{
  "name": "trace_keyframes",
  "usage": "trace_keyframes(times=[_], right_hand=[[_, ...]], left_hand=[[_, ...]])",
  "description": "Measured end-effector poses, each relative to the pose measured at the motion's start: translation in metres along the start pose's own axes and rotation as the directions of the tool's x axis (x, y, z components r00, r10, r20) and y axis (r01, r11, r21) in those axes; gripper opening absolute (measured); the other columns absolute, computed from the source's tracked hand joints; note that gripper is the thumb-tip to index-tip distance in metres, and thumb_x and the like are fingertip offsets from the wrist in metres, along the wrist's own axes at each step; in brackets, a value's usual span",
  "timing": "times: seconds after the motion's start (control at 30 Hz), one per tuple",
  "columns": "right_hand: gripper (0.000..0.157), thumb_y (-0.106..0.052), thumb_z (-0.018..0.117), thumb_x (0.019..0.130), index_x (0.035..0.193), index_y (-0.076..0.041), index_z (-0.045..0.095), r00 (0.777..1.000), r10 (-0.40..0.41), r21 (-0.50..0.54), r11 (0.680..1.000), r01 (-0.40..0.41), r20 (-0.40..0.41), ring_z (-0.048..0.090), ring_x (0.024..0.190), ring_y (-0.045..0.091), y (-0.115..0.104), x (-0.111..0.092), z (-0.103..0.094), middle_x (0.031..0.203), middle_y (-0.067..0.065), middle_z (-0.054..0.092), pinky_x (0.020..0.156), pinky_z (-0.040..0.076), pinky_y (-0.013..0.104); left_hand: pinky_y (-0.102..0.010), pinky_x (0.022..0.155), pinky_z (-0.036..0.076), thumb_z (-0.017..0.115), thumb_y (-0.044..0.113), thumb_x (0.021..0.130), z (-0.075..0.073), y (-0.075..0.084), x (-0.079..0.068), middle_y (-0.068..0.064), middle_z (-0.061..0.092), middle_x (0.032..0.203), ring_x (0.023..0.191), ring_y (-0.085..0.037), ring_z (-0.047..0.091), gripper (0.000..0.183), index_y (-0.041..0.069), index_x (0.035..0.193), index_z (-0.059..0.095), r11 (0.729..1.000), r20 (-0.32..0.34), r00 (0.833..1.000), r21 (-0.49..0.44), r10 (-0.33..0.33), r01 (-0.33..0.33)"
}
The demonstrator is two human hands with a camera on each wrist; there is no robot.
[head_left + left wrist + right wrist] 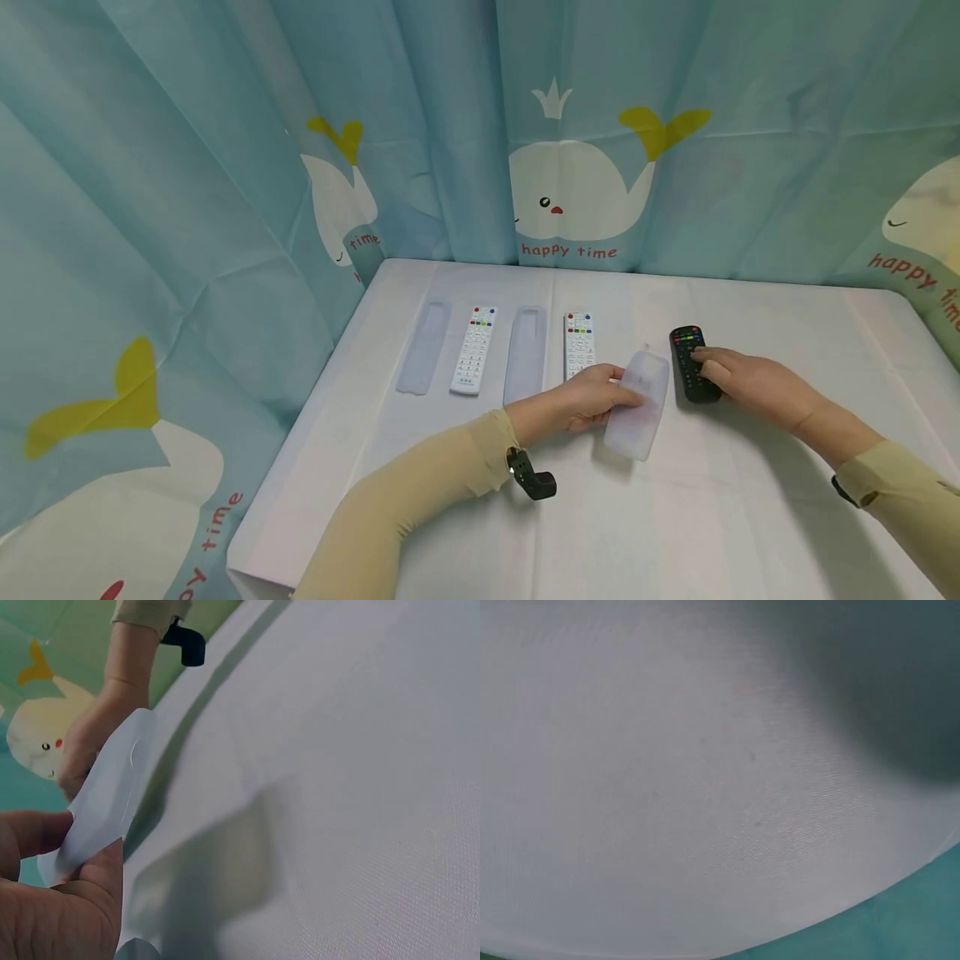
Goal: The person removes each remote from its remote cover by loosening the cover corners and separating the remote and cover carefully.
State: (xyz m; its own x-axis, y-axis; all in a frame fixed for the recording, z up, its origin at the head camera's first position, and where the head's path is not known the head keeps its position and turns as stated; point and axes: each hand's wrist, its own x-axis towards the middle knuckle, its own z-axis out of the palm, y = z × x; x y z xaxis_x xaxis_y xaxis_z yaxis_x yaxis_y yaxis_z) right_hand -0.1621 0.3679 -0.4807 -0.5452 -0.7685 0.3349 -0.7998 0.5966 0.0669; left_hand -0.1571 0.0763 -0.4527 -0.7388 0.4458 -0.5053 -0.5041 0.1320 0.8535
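My left hand (596, 398) pinches a translucent, frosted remote-control cover (637, 417), thumb on its face, holding it tilted above the table. In the left wrist view the cover (112, 787) appears edge-on between the thumb and fingers. My right hand (757, 387) grips the right side of a black remote control (690, 375) with colored buttons; its underside fingers are hidden. Left of the hands lie a white remote control (579, 342), partly behind the left hand, a second cover (527, 350), another white remote control (474, 350) and a third cover (424, 348).
A white cloth covers the table (600, 542). Behind and to the left hangs a blue curtain (450, 125) with whale prints. The right wrist view shows only the table surface (667, 787), its curved edge and a dark shadow.
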Motion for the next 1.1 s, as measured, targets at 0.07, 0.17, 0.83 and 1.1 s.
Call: trace_keyframes(times=[0.07, 0.17, 0.83, 1.1], right_hand=[[0.021, -0.005, 0.023, 0.105, 0.100, -0.009, 0.043, 0.999, -0.037, -0.018, 0.999, 0.037, -0.008, 0.065, 0.108, 0.038, 0.001, 0.000, 0.003, 0.124, 0.022, 0.063, 0.072, 0.056, 0.046], [0.035, -0.015, 0.009, 0.107, 0.096, -0.007, 0.042, 0.998, -0.063, -0.037, 0.997, 0.063, -0.006, 0.065, 0.107, 0.038, 0.002, -0.001, 0.005, 0.122, 0.023, 0.063, 0.069, 0.056, 0.045], [0.015, 0.006, 0.042, 0.099, 0.095, -0.008, 0.046, 0.999, -0.023, -0.018, 1.000, 0.023, 0.026, 0.062, 0.112, 0.039, 0.002, -0.013, 0.004, 0.126, 0.022, 0.062, 0.074, 0.056, 0.046], [0.047, -0.023, 0.021, 0.102, 0.097, -0.004, 0.063, 0.986, 0.090, 0.015, 0.996, -0.089, -0.144, 0.061, 0.115, 0.041, 0.000, -0.015, -0.005, 0.126, 0.022, 0.066, 0.113, 0.031, 0.024]], left_hand=[[-0.049, 0.089, 0.057, 0.072, -0.003, 0.091, 0.001, 0.002, 0.000, -0.009, 0.065, 0.101, 0.096, -0.028, 0.068, 0.034, 0.000, 0.121, 0.058, 1.000, -0.007, 1.000, -0.002, 0.004, -0.004], [-0.049, 0.089, 0.057, 0.072, -0.002, 0.091, 0.001, 0.004, 0.000, -0.009, 0.065, 0.103, 0.097, -0.028, 0.068, 0.035, 0.000, 0.123, 0.058, 1.000, -0.014, 1.000, -0.004, 0.013, -0.013], [-0.049, 0.087, 0.057, 0.066, 0.000, 0.094, 0.003, 0.009, 0.003, -0.009, 0.063, 0.102, 0.089, -0.025, 0.065, 0.030, 0.003, 0.123, 0.058, 0.999, -0.073, 0.997, -0.045, 0.014, -0.018], [-0.042, 0.080, 0.056, 0.061, 0.000, 0.096, 0.008, 0.023, 0.011, -0.007, 0.062, 0.104, 0.091, -0.024, 0.063, 0.037, 0.006, 0.132, 0.057, 0.998, -0.177, 0.983, 0.046, 0.040, -0.032]])
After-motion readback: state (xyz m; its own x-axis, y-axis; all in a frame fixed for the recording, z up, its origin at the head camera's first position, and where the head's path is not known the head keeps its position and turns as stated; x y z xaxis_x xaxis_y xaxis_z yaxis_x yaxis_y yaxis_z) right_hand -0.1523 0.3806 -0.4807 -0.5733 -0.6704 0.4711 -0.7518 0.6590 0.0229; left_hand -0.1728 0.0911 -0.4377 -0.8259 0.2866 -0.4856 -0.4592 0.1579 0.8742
